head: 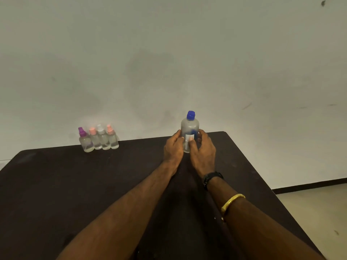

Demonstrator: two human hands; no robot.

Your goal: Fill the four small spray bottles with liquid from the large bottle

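Observation:
The large clear bottle [189, 128] with a blue cap stands upright near the far edge of the dark table [93, 184]. My left hand [173, 149] holds its lower left side and my right hand [203, 149] holds its lower right side, thumb on the white label. Several small clear spray bottles stand in a tight row at the far left: one with a purple top [86, 140], one with a pink top [95, 140], one with a white top [103, 138] and one more with a pink top [113, 137]. Their caps are on.
A plain pale wall [169, 62] rises just behind the table. The table's right edge runs diagonally toward me, with light floor [319, 212] beyond it. I wear a black band and a yellow bangle on my right forearm.

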